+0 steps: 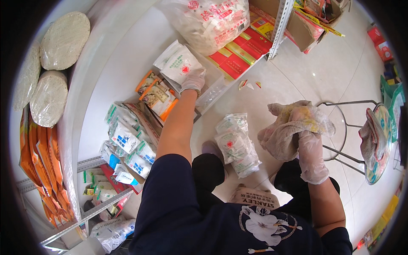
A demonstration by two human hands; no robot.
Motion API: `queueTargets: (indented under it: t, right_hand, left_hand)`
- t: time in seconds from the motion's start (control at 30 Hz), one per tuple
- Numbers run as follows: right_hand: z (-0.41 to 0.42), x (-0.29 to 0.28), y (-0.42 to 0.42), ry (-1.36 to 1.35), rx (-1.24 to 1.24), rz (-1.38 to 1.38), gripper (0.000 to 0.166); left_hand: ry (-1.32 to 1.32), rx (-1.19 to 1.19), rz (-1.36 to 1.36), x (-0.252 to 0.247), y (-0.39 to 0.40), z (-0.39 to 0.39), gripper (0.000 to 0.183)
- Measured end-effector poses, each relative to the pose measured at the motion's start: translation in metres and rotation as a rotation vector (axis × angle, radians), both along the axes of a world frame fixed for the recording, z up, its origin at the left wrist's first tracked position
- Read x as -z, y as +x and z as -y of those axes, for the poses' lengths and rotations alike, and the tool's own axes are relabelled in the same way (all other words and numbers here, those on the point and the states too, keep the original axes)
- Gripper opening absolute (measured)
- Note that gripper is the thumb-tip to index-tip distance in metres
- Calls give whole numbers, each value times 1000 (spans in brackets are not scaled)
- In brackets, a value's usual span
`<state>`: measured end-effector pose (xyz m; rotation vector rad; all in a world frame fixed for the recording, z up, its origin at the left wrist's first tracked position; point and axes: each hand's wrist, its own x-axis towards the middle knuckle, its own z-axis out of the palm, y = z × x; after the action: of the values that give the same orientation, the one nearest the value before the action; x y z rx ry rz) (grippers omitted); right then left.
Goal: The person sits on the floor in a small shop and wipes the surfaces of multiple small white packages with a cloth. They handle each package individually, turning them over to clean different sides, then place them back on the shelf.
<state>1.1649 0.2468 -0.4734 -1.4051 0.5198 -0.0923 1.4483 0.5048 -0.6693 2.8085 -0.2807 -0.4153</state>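
My left hand point(193, 79), in a clear plastic glove, grips the near corner of a white plastic packet point(180, 62) with green print and a red triangle mark. Another white packet stands behind it, in a clear plastic bin point(214, 92) on the low shelf. My right hand point(310, 156), gloved too, holds a bunched, stained grey cloth point(291, 130) above the floor; the cloth hides its fingertips. Between my feet, several similar white packets point(237, 146) lie in a pile on the floor tiles.
Orange packets point(157, 95) and a box of white-and-blue packets point(127, 140) sit left of the bin. Beyond are a large bag point(213, 25) and red boxes point(244, 52) beside a metal shelf post point(280, 28). A round stool point(377, 143) bearing a folded cloth point(372, 138) stands right.
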Motion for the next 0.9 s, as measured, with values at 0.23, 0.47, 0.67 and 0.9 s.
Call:
queueTargets:
  t: [0.23, 0.47, 0.67, 0.9]
  right_hand:
    - [-2, -2, 2, 11, -41, -22, 41]
    - [1, 0, -2, 56, -51, -1, 30]
    - [-1, 0, -7, 22, -19, 40, 29]
    - [-1, -20, 0, -55, -12, 107, 30]
  left_hand:
    - [-47, -106, 22, 4, 0, -3, 39]
    - [36, -24, -99, -4, -6, -11, 45]
    - [4, 1, -101, -24, -16, 2, 43]
    - [-134, 227, 494, -67, -34, 11, 27]
